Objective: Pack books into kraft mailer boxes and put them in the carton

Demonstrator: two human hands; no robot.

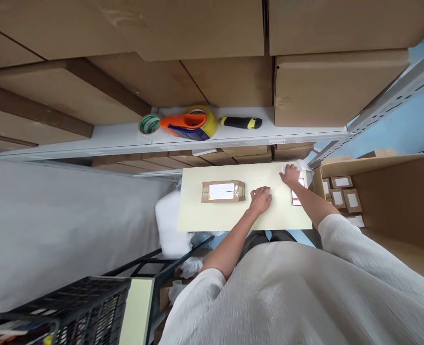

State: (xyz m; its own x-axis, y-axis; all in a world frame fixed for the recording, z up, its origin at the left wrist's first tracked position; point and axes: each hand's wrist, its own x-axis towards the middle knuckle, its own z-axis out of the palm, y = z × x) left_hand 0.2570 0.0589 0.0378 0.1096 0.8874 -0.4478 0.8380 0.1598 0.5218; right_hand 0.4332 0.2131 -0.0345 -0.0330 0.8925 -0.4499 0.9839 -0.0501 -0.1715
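A small brown cardboard box [241,191] with a white label [221,191] and clear tape at its end lies on the pale yellow tabletop [215,218]. To its right, my left hand [260,199] rests on the table with loosely bent fingers apart, holding nothing I can see. My right hand [291,175] is at the far right corner, its fingers curled on a piece of translucent white plastic [305,167]. Beneath my right forearm lies a phone [296,197] with a lit screen, partly covered by the arm.
A shelf [125,143] behind the table carries large cartons [341,86], an orange tape dispenser [186,122], a tape roll [149,124] and a box cutter [241,122]. An open carton [395,206] with several small labelled boxes stands right. A black crate [93,306] is lower left.
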